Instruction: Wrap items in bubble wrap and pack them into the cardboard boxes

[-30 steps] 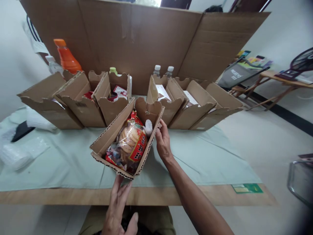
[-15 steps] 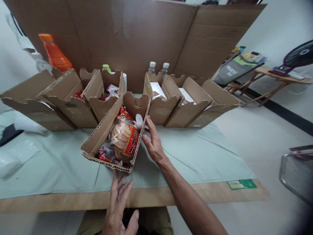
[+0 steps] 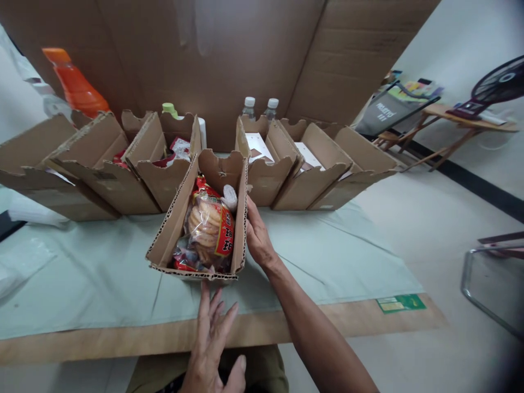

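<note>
An open-topped cardboard box (image 3: 167, 240) sits on the cloth in front of me. Inside it is a clear and red bag of round crackers (image 3: 207, 221), with a small whitish wrapped roll (image 3: 230, 197) beside the bag. My left hand (image 3: 213, 338) is below the box's front wall, fingers spread and fingertips at or close to its lower edge. Along the box's right wall lies my right hand (image 3: 257, 234), its fingers stretched out against the cardboard and its fingertips partly hidden. Neither hand is wrapped round anything.
Similar cardboard boxes (image 3: 270, 183) stand in a row behind, on both sides of a gap. A tall cardboard panel (image 3: 204, 65) backs them, with an orange bottle (image 3: 79, 90) and clear bottles (image 3: 271, 109) before it. Plastic wrap (image 3: 24, 262) lies left on the green cloth (image 3: 303, 256).
The box has turned from slanting to nearly straight, its front end swinging right. Both hands have stayed with it, and the left has shifted slightly right. The view has moved a little.
</note>
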{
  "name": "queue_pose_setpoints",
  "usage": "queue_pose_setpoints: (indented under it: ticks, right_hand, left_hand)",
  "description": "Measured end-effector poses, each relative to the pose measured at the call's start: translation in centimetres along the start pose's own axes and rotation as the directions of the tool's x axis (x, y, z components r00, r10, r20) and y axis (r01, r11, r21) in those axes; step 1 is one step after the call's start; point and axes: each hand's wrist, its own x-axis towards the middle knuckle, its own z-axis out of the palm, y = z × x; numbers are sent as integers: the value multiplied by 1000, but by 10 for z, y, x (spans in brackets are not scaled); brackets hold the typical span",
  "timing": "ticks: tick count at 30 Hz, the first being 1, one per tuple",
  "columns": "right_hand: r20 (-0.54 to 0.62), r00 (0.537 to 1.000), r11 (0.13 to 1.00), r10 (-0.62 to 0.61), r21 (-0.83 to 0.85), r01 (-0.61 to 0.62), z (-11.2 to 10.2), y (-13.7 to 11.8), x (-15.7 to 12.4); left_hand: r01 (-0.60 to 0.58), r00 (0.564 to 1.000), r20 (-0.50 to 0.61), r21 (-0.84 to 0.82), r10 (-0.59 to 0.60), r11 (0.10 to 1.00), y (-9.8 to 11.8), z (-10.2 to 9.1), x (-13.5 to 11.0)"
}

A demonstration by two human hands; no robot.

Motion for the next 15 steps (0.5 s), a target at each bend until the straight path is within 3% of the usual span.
queue_pose_setpoints:
  ticks: [10,15]
  right_hand:
    - [-84,995,996,49,72,-43,-1,-4,-5]
    - [-34,998,997,59,50,-57,-6,-8,-8]
  left_hand:
    - [22,999,35,30,-23,999,14,-6,19]
    - [54,998,44,7,-54,999,21,-1,25]
